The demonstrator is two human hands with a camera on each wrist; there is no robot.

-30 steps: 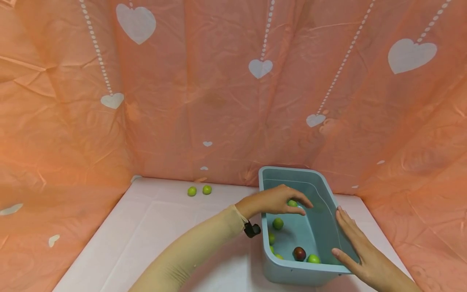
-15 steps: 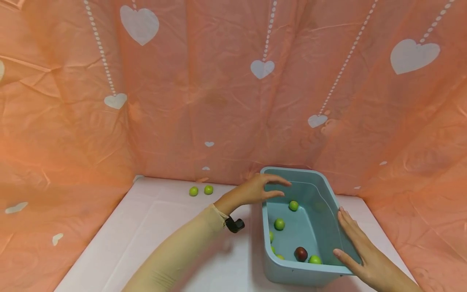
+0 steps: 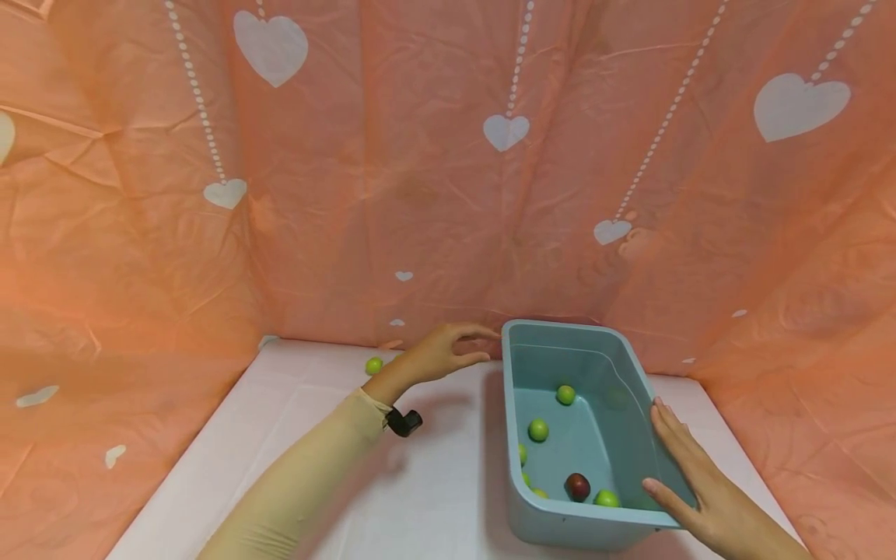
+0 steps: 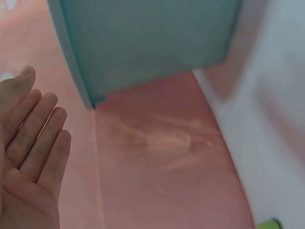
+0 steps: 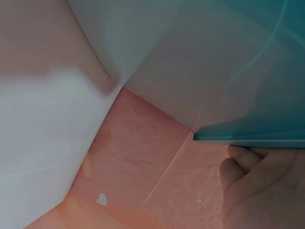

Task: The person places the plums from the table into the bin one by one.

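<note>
Beside the unlabelled blue bin (image 3: pixel 633 365), left hand (image 3: pixel 442 354) fingers loosely spread, right hand (image 3: pixel 700 486) fingers flat against it.

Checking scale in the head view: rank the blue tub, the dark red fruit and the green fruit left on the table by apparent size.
1. blue tub
2. dark red fruit
3. green fruit on the table, though it lies farther from the camera, so the true difference is unsure.

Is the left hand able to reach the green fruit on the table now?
Probably yes. The left hand is open and holds nothing, and the green fruit lies on the bare white table just beside it, with nothing between them.
</note>
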